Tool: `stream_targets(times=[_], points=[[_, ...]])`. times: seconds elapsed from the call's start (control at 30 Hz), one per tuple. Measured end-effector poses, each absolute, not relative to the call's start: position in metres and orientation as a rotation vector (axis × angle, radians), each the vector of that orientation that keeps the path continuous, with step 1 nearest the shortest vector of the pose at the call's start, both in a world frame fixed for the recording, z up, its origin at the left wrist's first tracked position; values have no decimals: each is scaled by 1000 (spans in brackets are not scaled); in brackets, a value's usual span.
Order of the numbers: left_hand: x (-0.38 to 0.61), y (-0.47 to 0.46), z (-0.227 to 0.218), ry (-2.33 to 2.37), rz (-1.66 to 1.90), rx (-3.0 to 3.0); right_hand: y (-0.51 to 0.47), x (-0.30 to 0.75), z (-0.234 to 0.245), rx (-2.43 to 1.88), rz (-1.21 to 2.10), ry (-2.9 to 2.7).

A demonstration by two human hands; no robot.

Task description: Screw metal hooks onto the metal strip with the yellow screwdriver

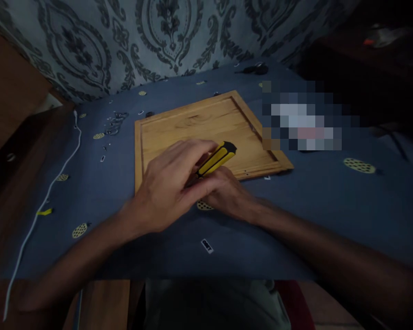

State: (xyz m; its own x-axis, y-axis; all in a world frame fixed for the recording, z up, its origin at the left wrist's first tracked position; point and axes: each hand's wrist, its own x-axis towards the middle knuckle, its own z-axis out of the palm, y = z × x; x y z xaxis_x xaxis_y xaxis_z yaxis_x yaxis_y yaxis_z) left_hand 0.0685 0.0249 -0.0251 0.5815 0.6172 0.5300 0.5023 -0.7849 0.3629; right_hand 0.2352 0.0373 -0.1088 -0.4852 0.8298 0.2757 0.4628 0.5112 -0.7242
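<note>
A screwdriver (216, 159) with a yellow and black handle slants up to the right; its shaft is out of sight. My left hand (172, 183) is closed round the lower part of that handle, thumb and forefinger on either side of it. Just under and behind it is my right hand (227, 195), close against the left, with its fingers hidden. Both hands are over the near edge of a framed wooden panel (192, 121), which looks like a cabinet door and lies flat on the table. Small dark holes show near the panel's front right edge.
A blue patterned cloth (330, 206) covers the table. Small metal parts (116, 123) lie to the panel's left. A white cable (60, 172) runs down the left side, with a yellow strip (44, 211) beside it. A dark tool (254, 68) lies at the back, and a blurred-out patch covers the right.
</note>
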Motion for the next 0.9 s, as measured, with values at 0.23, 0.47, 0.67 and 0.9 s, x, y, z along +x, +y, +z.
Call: stream_targets(times=[0.23,0.47,0.67,0.9], points=[[65,24,-20,1055,1066,2548,38,237,-103,-989,730,-2253],[52,19,-21,1035,1100,2516,37,241,-97,-955,837,-2255],[48,14,-20,1069,1094,2549,35,238,-100,-976,857,-2212],[46,11,-18,1115,1075,2468,34,237,-105,-999,817,-2193]])
